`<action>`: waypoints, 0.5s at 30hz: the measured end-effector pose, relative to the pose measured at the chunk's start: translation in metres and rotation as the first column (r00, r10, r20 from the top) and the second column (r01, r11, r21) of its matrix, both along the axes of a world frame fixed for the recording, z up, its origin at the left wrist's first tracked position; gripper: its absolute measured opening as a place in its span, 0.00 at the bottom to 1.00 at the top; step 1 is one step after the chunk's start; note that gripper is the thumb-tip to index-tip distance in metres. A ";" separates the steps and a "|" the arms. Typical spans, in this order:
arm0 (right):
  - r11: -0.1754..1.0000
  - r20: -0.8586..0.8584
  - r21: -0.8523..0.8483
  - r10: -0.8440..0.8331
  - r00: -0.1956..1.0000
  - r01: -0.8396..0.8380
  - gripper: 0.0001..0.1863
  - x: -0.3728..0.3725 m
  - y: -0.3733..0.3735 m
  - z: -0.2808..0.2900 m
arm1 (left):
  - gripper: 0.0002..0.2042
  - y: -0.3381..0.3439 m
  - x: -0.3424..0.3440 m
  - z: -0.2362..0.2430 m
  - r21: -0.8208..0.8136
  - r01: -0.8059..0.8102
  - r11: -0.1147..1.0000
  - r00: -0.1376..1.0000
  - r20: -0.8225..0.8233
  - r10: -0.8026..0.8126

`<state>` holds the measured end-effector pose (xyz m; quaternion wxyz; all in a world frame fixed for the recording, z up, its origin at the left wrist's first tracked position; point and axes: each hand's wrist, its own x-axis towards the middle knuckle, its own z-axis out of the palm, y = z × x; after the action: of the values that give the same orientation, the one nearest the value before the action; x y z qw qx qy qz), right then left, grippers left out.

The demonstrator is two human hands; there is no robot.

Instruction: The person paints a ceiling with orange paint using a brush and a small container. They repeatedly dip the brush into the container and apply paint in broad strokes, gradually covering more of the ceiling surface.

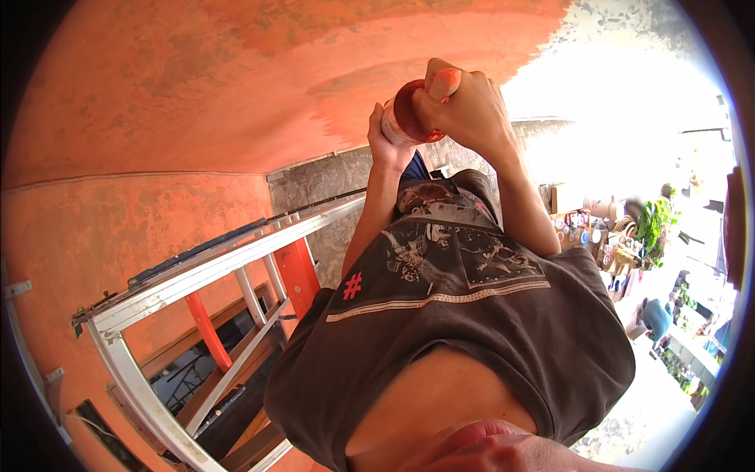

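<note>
My left hand (386, 145) is wrapped round the side of a small paint can (391, 126), which is tilted with its mouth towards me. The can's inside is dark red-orange. Over its mouth my right hand (474, 112) is closed round a paintbrush (447, 82); only the handle's end, smeared with orange paint, sticks out between the fingers. The bristles are hidden behind the hand and the can's rim. Beyond both hands lies a wall (259, 86) covered in patchy orange paint.
To my left stands a metal ladder (236, 253) with orange-red parts, close to my arm. Bare grey wall (322, 185) shows below the orange. At the right, in bright light, are green plants (654, 228) and assorted household items. A blue rounded thing (656, 318) is farther down.
</note>
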<state>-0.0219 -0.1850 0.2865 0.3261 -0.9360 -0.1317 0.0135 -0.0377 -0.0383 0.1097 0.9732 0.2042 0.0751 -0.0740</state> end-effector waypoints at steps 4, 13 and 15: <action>0.981 0.007 0.181 0.070 0.998 -0.070 0.10 -0.008 -0.007 0.021 | 0.32 0.002 -0.001 0.005 0.000 -0.006 1.000 1.000 0.001 0.006; 0.918 0.395 0.243 0.201 0.896 -0.313 0.07 -0.015 -0.021 0.010 | 0.31 0.003 0.001 0.020 0.052 -0.015 0.999 0.999 0.042 0.013; 0.910 0.432 0.286 0.156 0.888 -0.299 0.07 -0.015 -0.019 0.006 | 0.31 0.004 0.005 0.016 0.064 -0.006 0.998 0.994 0.107 -0.001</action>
<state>-0.0370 -0.2040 0.2929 0.4470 -0.8246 -0.3063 -0.1625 -0.0326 -0.0338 0.1255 0.9689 0.2390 0.0256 -0.0593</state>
